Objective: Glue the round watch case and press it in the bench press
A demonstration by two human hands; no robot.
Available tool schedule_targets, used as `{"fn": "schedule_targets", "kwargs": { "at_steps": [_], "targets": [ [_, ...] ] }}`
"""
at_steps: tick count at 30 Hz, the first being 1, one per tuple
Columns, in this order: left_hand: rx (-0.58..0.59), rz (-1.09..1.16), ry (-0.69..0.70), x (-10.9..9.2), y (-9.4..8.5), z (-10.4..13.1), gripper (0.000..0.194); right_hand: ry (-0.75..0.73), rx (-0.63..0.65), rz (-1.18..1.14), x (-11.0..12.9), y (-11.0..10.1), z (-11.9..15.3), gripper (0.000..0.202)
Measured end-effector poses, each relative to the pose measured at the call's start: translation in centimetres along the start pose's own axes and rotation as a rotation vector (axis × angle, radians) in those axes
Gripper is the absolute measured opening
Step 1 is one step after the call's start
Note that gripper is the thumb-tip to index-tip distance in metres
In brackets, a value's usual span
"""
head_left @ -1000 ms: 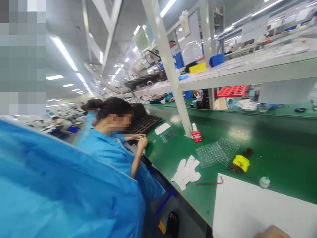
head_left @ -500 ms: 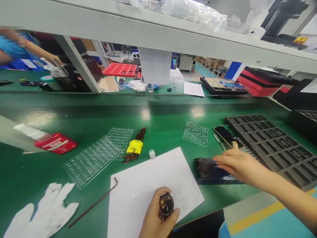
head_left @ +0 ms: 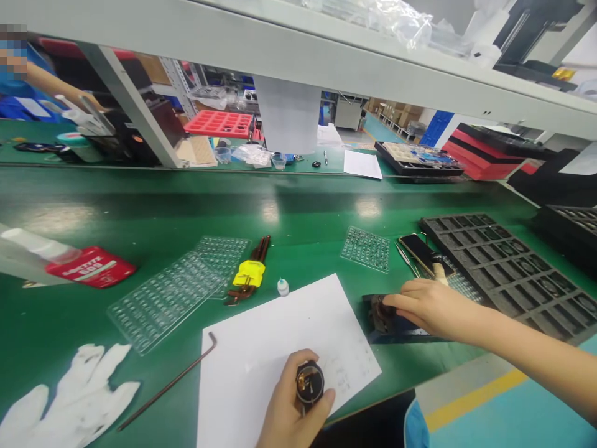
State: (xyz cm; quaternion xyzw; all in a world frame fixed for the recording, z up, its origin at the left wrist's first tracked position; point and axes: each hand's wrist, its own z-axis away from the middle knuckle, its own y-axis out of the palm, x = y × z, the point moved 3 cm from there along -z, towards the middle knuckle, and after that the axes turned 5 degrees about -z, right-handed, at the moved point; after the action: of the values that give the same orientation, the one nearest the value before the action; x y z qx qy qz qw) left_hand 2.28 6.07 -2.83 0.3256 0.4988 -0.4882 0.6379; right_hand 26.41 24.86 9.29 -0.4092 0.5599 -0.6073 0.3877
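Over the white paper sheet (head_left: 261, 348), my left hand (head_left: 293, 404) is wrapped round a black cylindrical part (head_left: 310, 382) whose round, glossy top faces up. My right hand (head_left: 429, 305) rests over a dark blue and black block-like fixture (head_left: 380, 320), its fingers bent down together at the fixture's left end. Whatever those fingertips pinch, if anything, is hidden. Beyond that hand lie a phone (head_left: 422, 252) and thin metal tools (head_left: 407, 258). A small white bottle (head_left: 283, 287) stands at the paper's far edge.
On the left are a red glue bottle (head_left: 93, 266), a white glove (head_left: 69, 398), a long hex key (head_left: 168, 386) and clear plastic trays (head_left: 163, 298). A yellow hex key holder (head_left: 249, 274) lies mid-table. A grey foam tray (head_left: 508, 267) sits right, below an overhead shelf (head_left: 326, 62).
My right hand has moved left and down onto the fixture's left end. My left hand keeps the black cylindrical part over the paper. The camera view has shifted slightly.
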Motion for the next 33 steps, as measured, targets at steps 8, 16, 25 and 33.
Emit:
{"fn": "schedule_targets", "kwargs": {
  "at_steps": [8, 16, 25, 33],
  "targets": [
    [0.004, -0.001, 0.003, 0.0, -0.2, -0.2, 0.053, 0.041, 0.047, 0.128, 0.3, -0.1, 0.1, 0.032],
    [-0.053, -0.023, -0.1, -0.7, 0.0, -0.4, 0.062, 0.091, 0.13, 0.226, 1.0, -0.5, -0.7, 0.04],
    [0.157, 0.27, -0.206, -1.5, 0.0, -2.4, 0.068, 0.303, -0.557, -0.024, 0.5, -2.4, 8.4, 0.025],
    [0.201, 0.519, -0.211, -5.4, 2.5, -4.7, 0.065, 1.221, -1.505, -0.508, -0.3, 11.5, 17.6, 0.033]
  ]
}}
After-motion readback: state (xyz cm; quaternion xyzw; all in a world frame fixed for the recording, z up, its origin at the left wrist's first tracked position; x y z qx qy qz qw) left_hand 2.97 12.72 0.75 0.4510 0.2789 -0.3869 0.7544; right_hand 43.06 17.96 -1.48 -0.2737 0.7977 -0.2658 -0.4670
